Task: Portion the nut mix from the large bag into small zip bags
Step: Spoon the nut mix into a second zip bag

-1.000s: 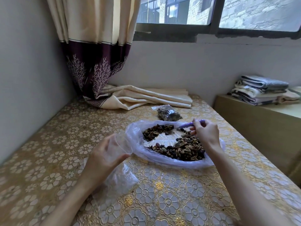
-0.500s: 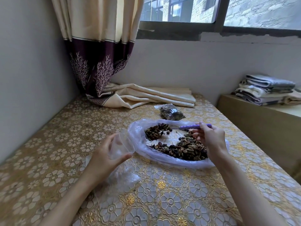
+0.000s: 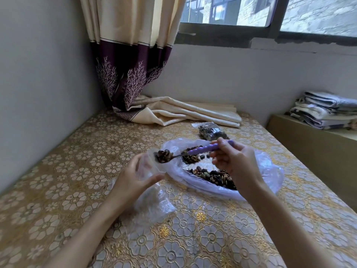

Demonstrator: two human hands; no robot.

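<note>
Our right hand pinches the purple spoon, its loaded bowl at the mouth of the small bag, which our left hand grips open. The big bag of nuts lies just right, touching. A filled bag sits behind. Open floral table to our left; wall there, curtain in the corner.

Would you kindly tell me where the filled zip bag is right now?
In the head view, the filled zip bag lies right of centre on the table, between the large bag and the curtain.
</note>
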